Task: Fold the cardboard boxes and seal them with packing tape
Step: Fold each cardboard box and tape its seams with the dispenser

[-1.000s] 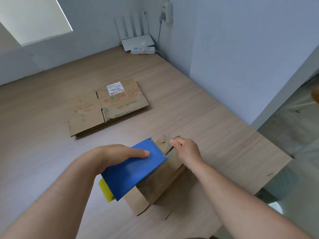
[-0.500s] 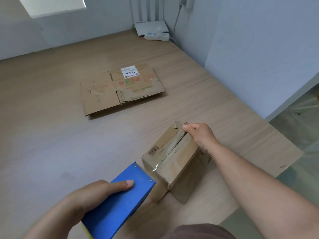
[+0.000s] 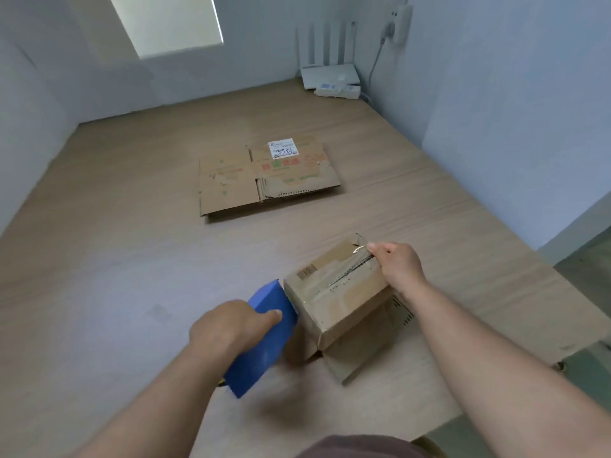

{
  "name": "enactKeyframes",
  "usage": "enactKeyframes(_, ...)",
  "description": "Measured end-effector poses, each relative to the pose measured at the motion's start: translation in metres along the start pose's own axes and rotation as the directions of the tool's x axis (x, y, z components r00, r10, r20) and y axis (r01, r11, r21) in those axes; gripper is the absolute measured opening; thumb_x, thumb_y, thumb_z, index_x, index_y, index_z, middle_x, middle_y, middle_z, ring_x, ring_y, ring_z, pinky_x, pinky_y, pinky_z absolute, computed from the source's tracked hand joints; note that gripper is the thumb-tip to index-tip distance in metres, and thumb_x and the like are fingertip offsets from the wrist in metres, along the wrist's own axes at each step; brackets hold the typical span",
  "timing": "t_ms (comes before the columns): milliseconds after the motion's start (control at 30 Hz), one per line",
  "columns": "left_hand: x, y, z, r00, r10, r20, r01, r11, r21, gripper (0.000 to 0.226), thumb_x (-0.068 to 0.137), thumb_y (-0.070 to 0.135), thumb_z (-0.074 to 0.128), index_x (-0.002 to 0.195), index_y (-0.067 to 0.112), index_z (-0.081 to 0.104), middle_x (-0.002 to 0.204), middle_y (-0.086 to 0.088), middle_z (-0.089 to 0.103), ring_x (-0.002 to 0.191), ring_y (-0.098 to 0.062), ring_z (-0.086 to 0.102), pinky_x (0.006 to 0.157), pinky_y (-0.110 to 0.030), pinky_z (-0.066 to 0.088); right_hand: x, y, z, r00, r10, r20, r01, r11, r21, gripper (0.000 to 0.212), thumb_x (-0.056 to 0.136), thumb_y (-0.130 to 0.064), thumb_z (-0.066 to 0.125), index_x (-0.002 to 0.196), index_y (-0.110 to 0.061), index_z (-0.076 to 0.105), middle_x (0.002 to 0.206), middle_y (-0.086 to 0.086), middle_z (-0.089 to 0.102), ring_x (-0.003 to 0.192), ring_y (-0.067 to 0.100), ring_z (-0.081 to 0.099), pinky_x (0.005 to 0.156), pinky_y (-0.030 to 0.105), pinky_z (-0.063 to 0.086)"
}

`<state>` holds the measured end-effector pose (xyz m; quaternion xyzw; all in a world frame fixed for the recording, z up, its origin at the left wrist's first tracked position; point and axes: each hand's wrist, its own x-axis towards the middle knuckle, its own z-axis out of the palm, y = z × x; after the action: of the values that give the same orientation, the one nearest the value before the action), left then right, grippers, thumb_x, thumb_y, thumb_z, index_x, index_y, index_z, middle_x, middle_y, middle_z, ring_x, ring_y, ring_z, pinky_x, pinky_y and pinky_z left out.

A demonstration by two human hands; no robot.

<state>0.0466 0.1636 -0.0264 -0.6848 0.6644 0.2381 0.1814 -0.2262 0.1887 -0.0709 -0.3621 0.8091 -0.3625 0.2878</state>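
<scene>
Your left hand point(image 3: 228, 328) has swung the blue tape dispenser point(image 3: 261, 355) back in: half a second ago it hung clear of the box point(image 3: 344, 302), and now its front end sits against the near-left end of it. Your right hand point(image 3: 398, 271) has stayed at the far end.

Your left fingers are wrapped around the dispenser body, thumb along its top face. Your right hand is curled over the far top edge of the box, thumb and fingers pinching the loose end of the tape point(image 3: 330, 287) there.

The box stands on the table point(image 3: 132, 259) close in front of you, turned at an angle. Its top seam, with the clear tape along it, runs from your right hand at the far right to the dispenser at the near left. That line decides the next move. The strip probably needs to wrap down over the near end face and be cut, and your left hand is already at that end. A flattened box point(image 3: 264, 173) lies well beyond, not yet folded.
</scene>
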Motion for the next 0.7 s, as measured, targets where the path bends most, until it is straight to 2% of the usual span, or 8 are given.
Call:
enactKeyframes(67,0.005,-0.007,-0.008,0.996,-0.018,-0.091,0.008,0.994,-0.105,0.042,0.083,0.059,0.047,0.077,0.019,0.054,0.074,0.002,0.060,0.065,-0.015,0.057,0.057,-0.026,0.039,0.000,0.002,0.000,0.998,0.018,-0.061,-0.017,1.000,0.019,0.045,0.096,-0.035,0.051,0.091,0.009,0.063,0.095,0.026,0.066,0.090,0.040,0.060,0.076,0.043,0.048)
enactKeyframes(133,0.010,-0.018,-0.010,0.980,-0.041,-0.195,0.006,0.985,-0.175,0.035,0.084,0.048,0.048,0.076,0.014,0.054,0.070,-0.001,0.060,0.063,-0.018,0.057,0.054,-0.025,0.039,0.001,0.001,-0.002,0.992,0.034,-0.119,-0.032,0.999,0.017,0.040,0.097,-0.035,0.048,0.076,-0.005,0.063,0.081,0.015,0.066,0.078,0.034,0.058,0.062,0.038,0.041)
enactKeyframes(200,0.016,-0.030,-0.004,0.957,-0.077,-0.281,0.040,0.990,-0.135,0.031,0.086,0.042,0.049,0.083,0.012,0.054,0.070,-0.003,0.060,0.064,-0.019,0.059,0.053,-0.026,0.039,0.005,-0.005,-0.004,0.986,0.026,-0.165,-0.028,1.000,-0.012,0.039,0.098,-0.036,0.046,0.063,-0.018,0.054,0.067,0.004,0.057,0.071,0.028,0.052,0.054,0.033,0.032)
enactKeyframes(267,0.024,-0.035,0.005,0.934,-0.069,-0.350,0.057,0.997,-0.045,0.031,0.091,0.042,0.047,0.095,0.012,0.050,0.075,-0.002,0.060,0.068,-0.021,0.059,0.053,-0.027,0.040,0.009,-0.011,-0.007,0.982,0.015,-0.187,-0.027,0.998,-0.058,0.047,0.097,-0.036,0.046,0.054,-0.019,0.041,0.059,-0.001,0.046,0.067,0.027,0.047,0.049,0.030,0.025)
enactKeyframes(400,0.041,-0.035,0.028,0.901,-0.037,-0.432,0.037,0.999,-0.008,0.035,0.096,0.045,0.045,0.103,0.011,0.048,0.094,-0.007,0.066,0.086,-0.028,0.061,0.066,-0.033,0.046,0.015,-0.011,-0.004,0.987,-0.002,-0.163,-0.023,0.988,-0.154,0.042,0.098,-0.038,0.043,0.064,-0.015,0.054,0.069,0.003,0.054,0.073,0.029,0.052,0.055,0.030,0.033)
enactKeyframes(567,0.050,-0.029,0.037,0.890,-0.068,-0.450,0.070,0.997,-0.011,0.030,0.094,0.044,0.046,0.096,0.014,0.048,0.101,-0.008,0.068,0.097,-0.029,0.058,0.090,-0.035,0.036,0.012,0.000,0.007,0.992,0.021,-0.126,-0.046,0.978,-0.206,0.037,0.098,-0.039,0.042,0.072,-0.017,0.058,0.076,0.002,0.055,0.075,0.028,0.051,0.062,0.031,0.035)
enactKeyframes(633,0.047,-0.026,0.034,0.877,-0.070,-0.474,0.079,0.997,-0.002,0.033,0.092,0.045,0.049,0.100,0.013,0.048,0.100,-0.008,0.067,0.095,-0.029,0.060,0.092,-0.036,0.035,0.011,0.004,0.010,0.991,0.005,-0.134,-0.033,0.977,-0.209,0.038,0.098,-0.039,0.041,0.070,-0.018,0.054,0.074,0.001,0.053,0.073,0.027,0.049,0.060,0.031,0.034)
enactKeyframes(700,0.039,-0.012,0.029,0.803,-0.055,-0.594,-0.008,0.995,-0.103,0.038,0.090,0.041,0.055,0.109,0.008,0.052,0.105,-0.012,0.066,0.097,-0.032,0.060,0.086,-0.040,0.039,0.011,0.007,0.011,0.991,-0.008,-0.134,-0.022,0.976,-0.216,0.037,0.099,-0.039,0.039,0.071,-0.019,0.052,0.080,0.003,0.057,0.074,0.026,0.048,0.061,0.031,0.033)
